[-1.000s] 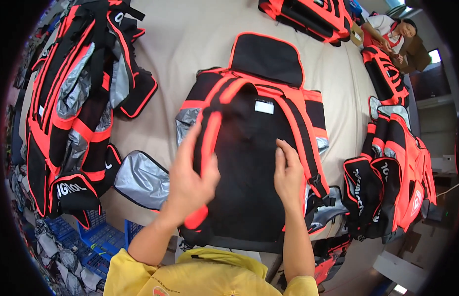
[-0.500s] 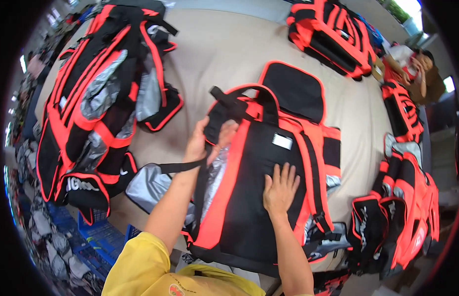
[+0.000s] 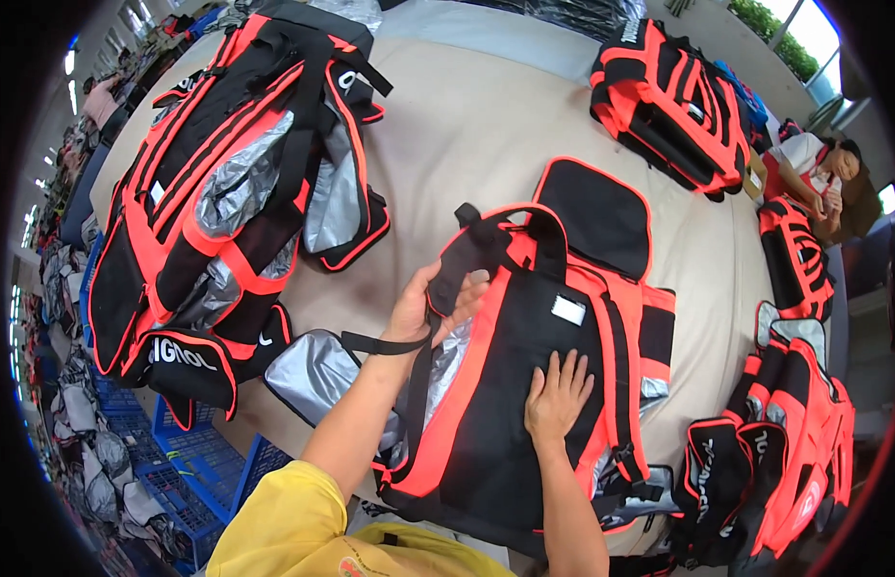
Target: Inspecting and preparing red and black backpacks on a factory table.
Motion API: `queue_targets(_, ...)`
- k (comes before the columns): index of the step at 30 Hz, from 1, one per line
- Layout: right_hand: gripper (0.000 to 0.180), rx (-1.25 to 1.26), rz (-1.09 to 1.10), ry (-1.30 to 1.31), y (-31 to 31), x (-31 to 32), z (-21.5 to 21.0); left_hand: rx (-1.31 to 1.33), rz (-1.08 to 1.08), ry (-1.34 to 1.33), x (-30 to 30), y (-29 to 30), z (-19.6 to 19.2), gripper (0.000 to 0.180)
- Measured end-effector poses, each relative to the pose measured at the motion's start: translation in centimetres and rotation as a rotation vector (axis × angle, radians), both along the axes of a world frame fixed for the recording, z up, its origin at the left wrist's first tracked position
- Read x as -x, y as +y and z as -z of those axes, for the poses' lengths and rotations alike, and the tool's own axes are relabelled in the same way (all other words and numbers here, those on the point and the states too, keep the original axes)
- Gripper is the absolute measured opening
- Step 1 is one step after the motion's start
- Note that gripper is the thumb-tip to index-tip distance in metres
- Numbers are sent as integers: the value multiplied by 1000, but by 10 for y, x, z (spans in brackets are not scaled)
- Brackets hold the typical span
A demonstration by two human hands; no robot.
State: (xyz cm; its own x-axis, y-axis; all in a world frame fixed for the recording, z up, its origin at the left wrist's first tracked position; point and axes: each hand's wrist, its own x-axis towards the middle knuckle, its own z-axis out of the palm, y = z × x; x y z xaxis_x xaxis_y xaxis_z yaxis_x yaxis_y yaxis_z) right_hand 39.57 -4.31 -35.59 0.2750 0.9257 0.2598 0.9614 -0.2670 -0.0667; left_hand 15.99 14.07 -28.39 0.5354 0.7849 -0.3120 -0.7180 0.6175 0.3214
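A black and neon-coral backpack (image 3: 495, 413) lies in front of me, its plain black back panel facing up with a white label (image 3: 567, 308) on it. My left hand (image 3: 433, 308) is at the curved black shoulder strap (image 3: 454, 269), thumb on one side and fingers on the other, gripping it. A narrow black webbing strap (image 3: 385, 343) runs across my left wrist. My right hand (image 3: 560, 394) lies flat on the back panel with its fingers spread, holding nothing. Beyond the bag's top, a black flap (image 3: 596, 216) with coral edging lies folded out.
A larger similar bag (image 3: 207, 212) with silver lining lies at the left. More such bags stand at the far right (image 3: 668, 106) and near right (image 3: 794, 433). Blue plastic crates (image 3: 192, 462) sit below the table's left edge. Another person (image 3: 818, 178) is at the right.
My view has shifted, so the bags appear lower and further right. The fingers of my left hand have drawn in around the shoulder strap. My right hand stays flat on the back panel.
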Motion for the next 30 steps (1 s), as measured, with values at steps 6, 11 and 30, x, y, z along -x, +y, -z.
queue_targets(6,47,-17,-8,35,3,2,-5,-274,281,211,2,-51,-91,46)
queue_targets(11,48,-162,54,133,-2,-21,-5,-153,607,226,-24,-106,-133,39)
queue_targets(30,37,-124,304,1041,-155,-15,-149,-351,616,34,-24,-153,-190,55)
